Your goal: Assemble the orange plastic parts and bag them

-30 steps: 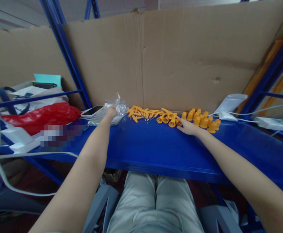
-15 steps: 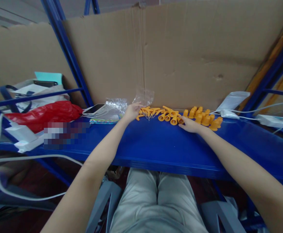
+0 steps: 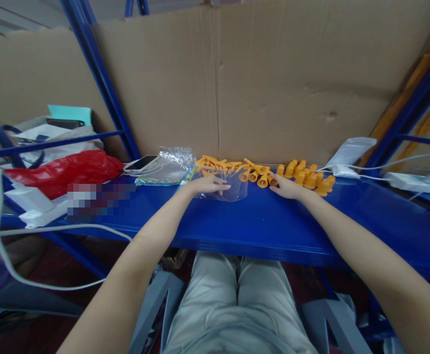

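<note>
My left hand (image 3: 209, 185) is closed on the edge of a clear plastic bag (image 3: 233, 194) with a colourful printed strip. The bag lies low over the blue shelf, partly in front of several orange corkscrews (image 3: 218, 162) whose metal spirals point toward me. My right hand (image 3: 287, 188) rests on the shelf, thumb and fingers apart, its fingertips against the nearest of several orange bell-ended pieces (image 3: 262, 182). To the right of that hand stand several orange caps (image 3: 310, 181), close together.
The blue shelf (image 3: 230, 226) backs onto a cardboard sheet (image 3: 274, 88). On the left lie another clear printed bag (image 3: 159, 178), a phone (image 3: 141, 163), a red plastic bag (image 3: 71, 172) and a white cable (image 3: 1, 255). A white power strip (image 3: 414, 183) lies at the right.
My left hand has come toward me and slightly right, drawing the clear bag from behind the corkscrews to their front. My right hand has stayed by the orange pieces.
</note>
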`<state>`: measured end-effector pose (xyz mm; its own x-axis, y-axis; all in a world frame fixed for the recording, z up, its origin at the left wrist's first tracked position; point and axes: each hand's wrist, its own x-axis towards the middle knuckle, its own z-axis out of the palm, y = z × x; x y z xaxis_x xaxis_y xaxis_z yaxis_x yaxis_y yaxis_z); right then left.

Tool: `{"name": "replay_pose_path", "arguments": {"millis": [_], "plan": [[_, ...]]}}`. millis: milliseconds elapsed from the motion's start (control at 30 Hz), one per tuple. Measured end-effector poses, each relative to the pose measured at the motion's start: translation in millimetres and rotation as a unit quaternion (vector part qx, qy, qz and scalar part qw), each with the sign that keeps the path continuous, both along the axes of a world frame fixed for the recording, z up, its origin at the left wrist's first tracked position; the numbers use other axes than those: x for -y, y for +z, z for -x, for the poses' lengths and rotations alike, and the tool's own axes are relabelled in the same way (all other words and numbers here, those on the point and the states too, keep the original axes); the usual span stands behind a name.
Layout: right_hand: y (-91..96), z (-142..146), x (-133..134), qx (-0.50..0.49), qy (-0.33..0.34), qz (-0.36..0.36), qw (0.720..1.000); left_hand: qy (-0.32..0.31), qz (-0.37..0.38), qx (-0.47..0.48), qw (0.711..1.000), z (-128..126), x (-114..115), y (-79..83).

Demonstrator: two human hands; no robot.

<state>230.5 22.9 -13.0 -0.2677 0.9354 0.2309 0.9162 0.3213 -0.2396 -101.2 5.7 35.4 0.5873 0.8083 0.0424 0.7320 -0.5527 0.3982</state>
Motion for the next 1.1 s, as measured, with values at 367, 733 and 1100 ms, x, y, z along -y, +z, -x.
{"name": "replay_pose_path", "arguments": {"millis": [367, 733, 1100], "plan": [[-1.2, -1, -2, 0.0, -0.003, -0.007, 1.0, 0.071, -0.092, -0.043, 0.992, -21, -6, -13.0], [2.3, 1, 3, -0.014, 0.008, 0.005, 1.0, 0.163, -0.092, -0.192, 0.964, -68, 3, 11.8], [3.9, 2, 5, 0.009, 0.008, -0.005, 1.0, 0.165, -0.137, -0.238, 0.947, -85, 24, -1.1]]}}
